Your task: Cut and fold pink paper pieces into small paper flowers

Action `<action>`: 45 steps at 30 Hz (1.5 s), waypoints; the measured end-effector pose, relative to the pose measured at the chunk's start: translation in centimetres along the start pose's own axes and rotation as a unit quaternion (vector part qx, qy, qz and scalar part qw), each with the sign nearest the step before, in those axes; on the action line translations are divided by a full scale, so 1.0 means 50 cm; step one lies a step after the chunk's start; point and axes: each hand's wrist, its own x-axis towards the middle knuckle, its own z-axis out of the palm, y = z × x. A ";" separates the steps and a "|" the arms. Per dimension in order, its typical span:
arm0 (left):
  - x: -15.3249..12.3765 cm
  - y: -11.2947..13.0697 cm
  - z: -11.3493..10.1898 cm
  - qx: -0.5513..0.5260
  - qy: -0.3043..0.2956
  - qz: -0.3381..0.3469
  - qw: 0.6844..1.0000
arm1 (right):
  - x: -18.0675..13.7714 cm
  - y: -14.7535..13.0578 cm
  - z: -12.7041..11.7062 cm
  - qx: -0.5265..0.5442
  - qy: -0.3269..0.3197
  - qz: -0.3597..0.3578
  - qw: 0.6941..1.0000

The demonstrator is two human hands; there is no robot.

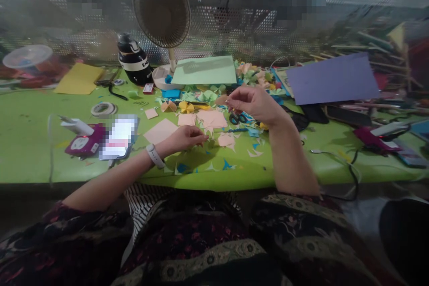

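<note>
My right hand (pixel 254 103) is raised over the cluttered middle of the table. Its thumb and fingers pinch a small piece of peach paper (pixel 221 99). Lower and to the left, my left hand (pixel 191 137) hovers with loosely bent fingers and shows nothing in them. Close to it lie a peach paper sheet (pixel 161 131) and a stack of peach paper squares (pixel 212 118). Dark-handled scissors (pixel 237 119) rest just below my right hand. Folded yellow paper petals (pixel 186 107) and green paper pieces (pixel 208 95) lie behind the stack.
A fan (pixel 162 9) and a black bottle (pixel 134 65) stand at the back. A light green sheet (pixel 204 70) and a purple sheet (pixel 333 78) lie beyond my hands. On the left are a phone (pixel 119 136) and a tape roll (pixel 103 109). A cable (pixel 350 167) crosses the right front edge.
</note>
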 end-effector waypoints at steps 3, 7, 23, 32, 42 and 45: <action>0.011 0.025 0.013 0.071 -0.014 -0.040 0.997 | -0.001 -0.003 0.006 0.026 -0.019 -0.030 0.999; 0.053 0.032 0.047 0.159 -0.013 -0.086 0.983 | 0.003 0.001 0.008 0.053 -0.026 -0.053 0.997; 0.029 -0.014 -0.054 -0.080 0.116 0.044 0.989 | 0.012 0.011 0.035 0.005 -0.124 -0.018 0.992; 0.013 -0.014 -0.030 -0.289 0.042 -0.032 0.956 | 0.009 -0.005 0.074 -0.040 -0.238 0.026 0.970; 0.010 -0.024 -0.037 -0.279 0.079 -0.033 0.957 | 0.000 -0.009 0.030 -0.024 -0.345 0.097 0.933; 0.008 -0.018 -0.031 -0.268 0.086 -0.023 0.959 | -0.005 -0.020 0.046 0.012 -0.315 0.118 0.942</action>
